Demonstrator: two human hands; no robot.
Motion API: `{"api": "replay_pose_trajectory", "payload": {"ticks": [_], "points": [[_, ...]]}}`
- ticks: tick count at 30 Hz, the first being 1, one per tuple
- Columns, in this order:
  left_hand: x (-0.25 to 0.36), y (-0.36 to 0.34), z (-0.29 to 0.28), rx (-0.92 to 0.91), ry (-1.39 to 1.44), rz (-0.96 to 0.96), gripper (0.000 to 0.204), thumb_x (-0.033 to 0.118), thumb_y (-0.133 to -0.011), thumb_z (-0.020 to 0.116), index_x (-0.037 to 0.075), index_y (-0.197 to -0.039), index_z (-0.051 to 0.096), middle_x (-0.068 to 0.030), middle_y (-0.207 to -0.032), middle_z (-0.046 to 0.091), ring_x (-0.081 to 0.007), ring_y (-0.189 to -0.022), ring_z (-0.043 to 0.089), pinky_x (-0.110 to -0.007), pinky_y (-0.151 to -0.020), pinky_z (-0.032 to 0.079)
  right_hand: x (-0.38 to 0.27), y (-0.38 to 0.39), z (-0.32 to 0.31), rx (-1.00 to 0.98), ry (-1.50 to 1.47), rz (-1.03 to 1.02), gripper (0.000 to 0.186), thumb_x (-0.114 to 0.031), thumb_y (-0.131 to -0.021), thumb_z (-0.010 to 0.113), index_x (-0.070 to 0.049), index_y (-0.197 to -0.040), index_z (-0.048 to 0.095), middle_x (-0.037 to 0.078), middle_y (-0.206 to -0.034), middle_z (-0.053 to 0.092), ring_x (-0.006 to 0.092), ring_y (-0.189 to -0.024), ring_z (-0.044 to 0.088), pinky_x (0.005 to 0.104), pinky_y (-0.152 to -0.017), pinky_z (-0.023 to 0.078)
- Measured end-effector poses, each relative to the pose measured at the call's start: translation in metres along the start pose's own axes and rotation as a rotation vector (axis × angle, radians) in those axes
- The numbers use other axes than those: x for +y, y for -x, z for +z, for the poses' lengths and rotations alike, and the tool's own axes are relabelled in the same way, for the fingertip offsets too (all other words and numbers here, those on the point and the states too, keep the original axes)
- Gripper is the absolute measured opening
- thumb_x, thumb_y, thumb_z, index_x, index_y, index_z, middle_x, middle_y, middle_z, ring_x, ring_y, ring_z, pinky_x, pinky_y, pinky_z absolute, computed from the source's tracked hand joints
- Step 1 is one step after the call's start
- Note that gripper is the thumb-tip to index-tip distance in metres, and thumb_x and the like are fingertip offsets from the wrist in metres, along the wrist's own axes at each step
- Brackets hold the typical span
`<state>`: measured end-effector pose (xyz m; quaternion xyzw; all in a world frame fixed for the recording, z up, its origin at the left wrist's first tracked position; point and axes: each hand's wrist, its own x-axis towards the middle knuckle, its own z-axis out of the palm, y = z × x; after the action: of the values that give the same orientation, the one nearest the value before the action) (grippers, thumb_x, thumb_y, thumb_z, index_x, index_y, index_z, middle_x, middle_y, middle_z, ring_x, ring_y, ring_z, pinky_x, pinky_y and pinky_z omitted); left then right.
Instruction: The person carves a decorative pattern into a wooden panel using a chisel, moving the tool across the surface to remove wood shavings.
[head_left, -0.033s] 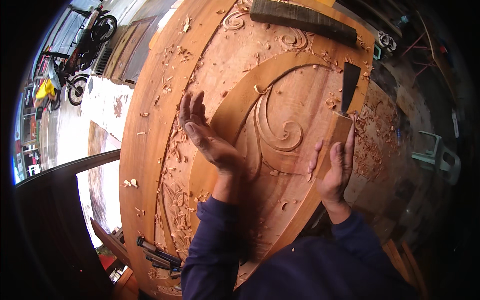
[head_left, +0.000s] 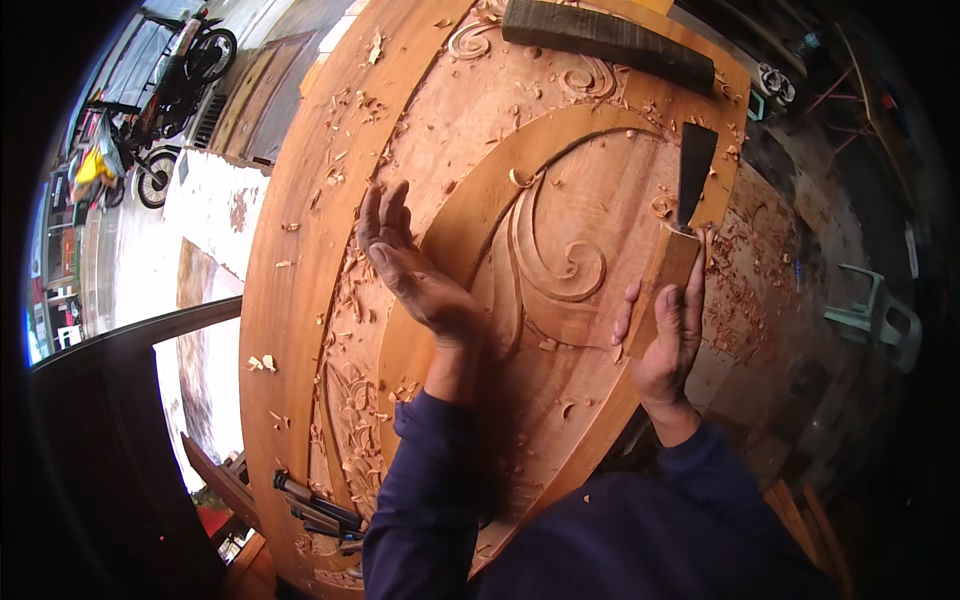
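My right hand (head_left: 670,345) is closed around the wooden handle of a wide chisel (head_left: 697,175), its thumb lying along the handle. The chisel's dark flared blade points away from me, over the right side of a carved wooden panel (head_left: 560,180). Raised above the middle of the panel, my left hand (head_left: 415,275) is open, palm turned up and fingers loosely curled, with nothing in it. A carved scroll (head_left: 570,270) with long curving leaves shows between my two hands.
A long dark block (head_left: 610,45) lies across the panel's far end. Wood shavings (head_left: 350,300) litter the left side. Several slim tools (head_left: 318,510) rest at the near left. Beyond stand a motorcycle (head_left: 165,110) and a pale plastic chair (head_left: 875,315) on the right.
The chisel blade has tilted slightly to the left in my right hand. My left hand stays nearly in place.
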<state>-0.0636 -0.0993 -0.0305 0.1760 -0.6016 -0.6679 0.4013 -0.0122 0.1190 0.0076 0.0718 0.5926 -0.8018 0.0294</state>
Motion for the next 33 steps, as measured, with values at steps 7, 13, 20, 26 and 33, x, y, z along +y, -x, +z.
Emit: {"api": "replay_pose_trajectory", "payload": {"ticks": [7, 13, 20, 26, 33], "points": [[-0.007, -0.004, -0.002, -0.030, 0.068, 0.037, 0.060, 0.042, -0.114, 0.031, -0.001, -0.152, 0.049, -0.0178, -0.154, 0.056, -0.0296, -0.145, 0.051, -0.044, -0.125, 0.031, 0.007, -0.008, 0.000, -0.071, 0.005, -0.029, 0.067, -0.029, -0.118, 0.044, -0.012, -0.175, 0.012, 0.006, -0.097, 0.056, 0.0113, -0.069, 0.052, 0.0269, -0.064, 0.052], [0.004, 0.004, -0.020, -0.033, -0.039, -0.062, 0.050, 0.026, -0.112, 0.043, -0.003, -0.151, 0.052, -0.0189, -0.154, 0.057, -0.0307, -0.148, 0.049, -0.042, -0.126, 0.032, 0.008, -0.015, 0.001, -0.198, -0.087, -0.013, 0.065, -0.021, -0.118, 0.047, -0.009, -0.173, 0.015, 0.004, -0.091, 0.054, 0.0101, -0.068, 0.050, 0.0277, -0.063, 0.051], [0.055, 0.127, -0.060, -0.439, -1.356, 0.088, 0.059, 0.026, -0.110, 0.057, 0.006, -0.163, 0.045, -0.0233, -0.172, 0.036, -0.0455, -0.160, 0.032, -0.057, -0.129, 0.027, -0.001, -0.018, -0.015, -0.351, -0.081, 0.008, 0.055, -0.027, -0.117, 0.049, -0.006, -0.164, 0.029, 0.006, -0.100, 0.055, 0.0109, -0.069, 0.055, 0.0279, -0.062, 0.053], [0.118, 0.216, -0.075, -0.561, -1.414, -0.058, 0.064, 0.030, -0.109, 0.059, 0.008, -0.167, 0.041, -0.0205, -0.174, 0.034, -0.0436, -0.160, 0.033, -0.055, -0.129, 0.028, -0.022, -0.001, -0.047, -0.476, -0.126, 0.291, 0.059, -0.035, -0.117, 0.048, -0.006, -0.165, 0.030, 0.007, -0.104, 0.059, 0.0120, -0.077, 0.061, 0.0297, -0.066, 0.057], [0.136, 0.150, -0.058, -0.921, -0.730, 0.402, 0.030, 0.022, -0.097, 0.069, 0.007, -0.122, 0.075, -0.0127, -0.122, 0.072, -0.0352, -0.119, 0.065, -0.046, -0.103, 0.051, -0.014, 0.128, -0.060, -0.535, -0.163, 0.611, 0.058, -0.030, -0.118, 0.045, -0.009, -0.170, 0.028, 0.005, -0.100, 0.061, 0.0085, -0.071, 0.059, 0.0232, -0.059, 0.053]]}}
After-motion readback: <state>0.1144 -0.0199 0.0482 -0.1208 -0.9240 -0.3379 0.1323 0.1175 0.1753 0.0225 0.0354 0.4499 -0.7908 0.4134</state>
